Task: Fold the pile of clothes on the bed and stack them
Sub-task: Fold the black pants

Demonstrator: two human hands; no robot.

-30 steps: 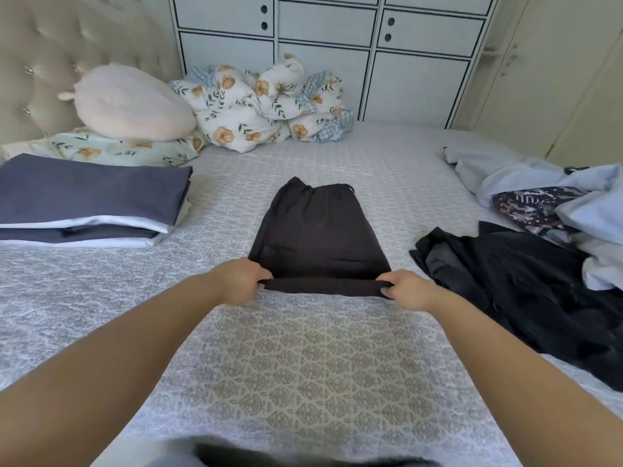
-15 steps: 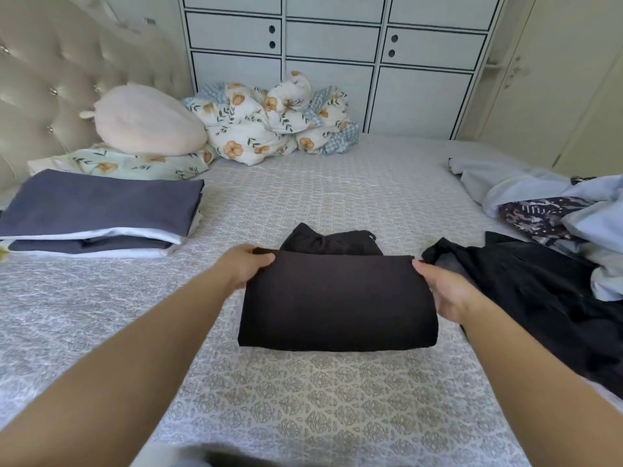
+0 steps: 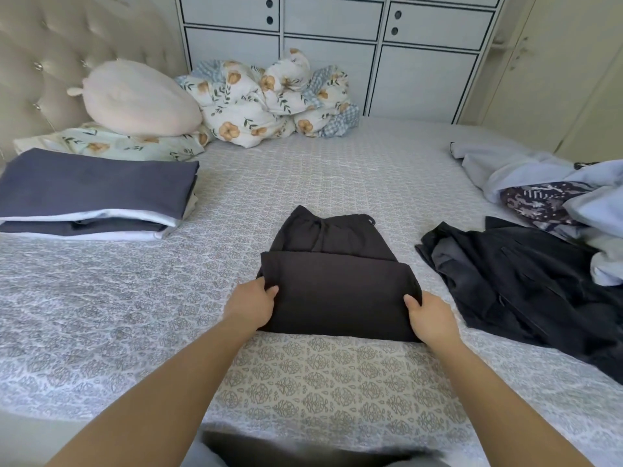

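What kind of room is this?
Most likely a bedroom. There is a big bed with a padded headboard, a pillow and a bunched flowery blanket at its head, and white cupboards along the wall.

Single head-worn wide-angle view, looking forward and down across the bed (image 3: 320,170), close above both forearms
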